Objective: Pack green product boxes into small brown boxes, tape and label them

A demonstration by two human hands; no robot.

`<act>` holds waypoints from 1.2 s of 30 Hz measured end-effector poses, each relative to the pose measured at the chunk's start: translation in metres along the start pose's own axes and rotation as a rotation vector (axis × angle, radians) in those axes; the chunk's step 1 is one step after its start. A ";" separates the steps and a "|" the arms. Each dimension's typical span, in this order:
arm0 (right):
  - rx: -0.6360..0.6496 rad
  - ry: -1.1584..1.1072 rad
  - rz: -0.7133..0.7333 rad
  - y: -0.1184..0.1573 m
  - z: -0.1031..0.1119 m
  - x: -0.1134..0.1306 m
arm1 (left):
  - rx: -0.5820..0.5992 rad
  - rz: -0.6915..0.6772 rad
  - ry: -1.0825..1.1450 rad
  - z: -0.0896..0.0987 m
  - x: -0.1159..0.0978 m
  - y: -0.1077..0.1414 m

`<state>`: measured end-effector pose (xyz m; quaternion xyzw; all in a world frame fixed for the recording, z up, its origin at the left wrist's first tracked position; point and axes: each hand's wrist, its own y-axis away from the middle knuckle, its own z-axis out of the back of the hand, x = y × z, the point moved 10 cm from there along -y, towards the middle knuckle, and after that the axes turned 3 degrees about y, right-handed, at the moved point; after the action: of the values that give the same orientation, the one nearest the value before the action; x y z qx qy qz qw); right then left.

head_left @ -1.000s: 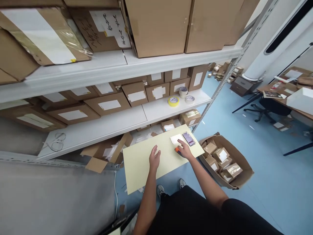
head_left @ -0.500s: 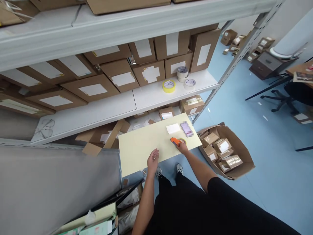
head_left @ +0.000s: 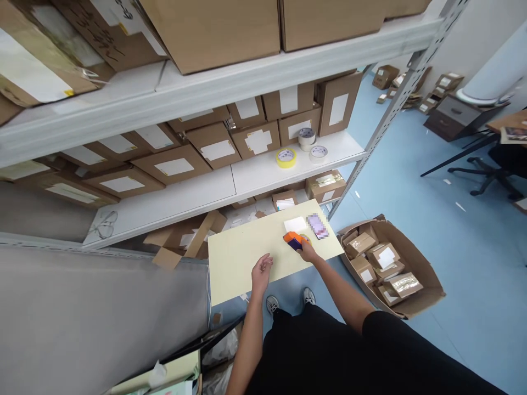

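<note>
My right hand (head_left: 307, 251) is closed round an orange and dark blue tool (head_left: 293, 240), raised over the right part of a pale yellow board (head_left: 239, 258). Partly hidden behind the tool and hand lies a roll of tape (head_left: 306, 238). White paper (head_left: 295, 224) and a blurred-out purple phone-like object (head_left: 318, 226) rest near the board's right end. My left hand (head_left: 262, 270) hovers at the board's front edge, its fingers loosely curled and apart, holding nothing.
Behind the board, a shelf (head_left: 206, 195) carries cardboard boxes, a yellow tape roll (head_left: 285, 158) and white tape rolls (head_left: 318, 153). A large open carton (head_left: 428, 274) of small boxes stands on the floor at right. An open box (head_left: 185, 241) juts out left.
The orange tool has turned in my right hand and shows more of its dark blue side. The view has shifted, so the shelf and board appear lower. My left hand stays empty.
</note>
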<state>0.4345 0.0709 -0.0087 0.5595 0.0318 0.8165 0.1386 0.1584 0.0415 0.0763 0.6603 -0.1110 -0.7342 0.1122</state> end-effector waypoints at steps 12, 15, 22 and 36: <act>0.158 -0.231 0.252 0.043 -0.009 0.185 | 0.130 -0.397 -0.103 0.029 -0.190 -0.041; 0.200 -0.195 0.347 0.053 -0.019 0.228 | 0.241 -0.449 -0.173 0.035 -0.224 -0.044; 0.204 -0.127 0.408 0.079 -0.047 0.276 | 0.386 -0.572 -0.354 0.057 -0.264 -0.024; 0.073 -0.209 0.324 0.083 -0.109 0.269 | -0.044 -1.173 -0.737 0.120 -0.314 0.033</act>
<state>0.2280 0.0735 0.2116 0.6437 -0.0437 0.7639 -0.0123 0.0720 0.1100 0.3951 0.3165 0.2483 -0.8521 -0.3349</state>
